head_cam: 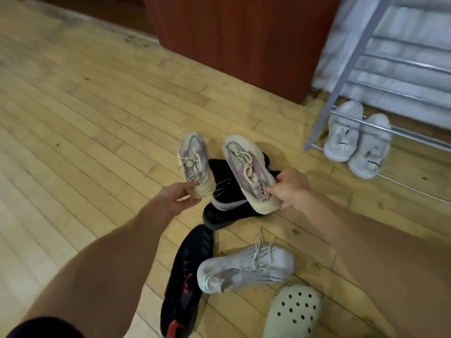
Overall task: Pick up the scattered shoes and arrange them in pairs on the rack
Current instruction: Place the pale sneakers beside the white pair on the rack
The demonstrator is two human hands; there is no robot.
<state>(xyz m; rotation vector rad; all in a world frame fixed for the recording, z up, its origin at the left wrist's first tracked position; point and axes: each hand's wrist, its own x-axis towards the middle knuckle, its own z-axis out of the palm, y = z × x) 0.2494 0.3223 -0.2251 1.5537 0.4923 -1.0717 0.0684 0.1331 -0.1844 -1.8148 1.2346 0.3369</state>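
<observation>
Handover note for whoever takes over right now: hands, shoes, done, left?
Left hand grips one beige sneaker by the heel; right hand grips the second beige sneaker, both above the black shoes.
Done: white pair lies side by side on the rack's lowest bars.
Left: rack the beige pair, then the black shoes, black-and-red shoe, white knit sneaker and pale clog from the floor.

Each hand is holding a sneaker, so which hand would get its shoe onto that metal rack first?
Probably the right hand: its beige sneaker sits nearer the rack, which stands on the right. The left hand and its matching sneaker are farther away.
</observation>
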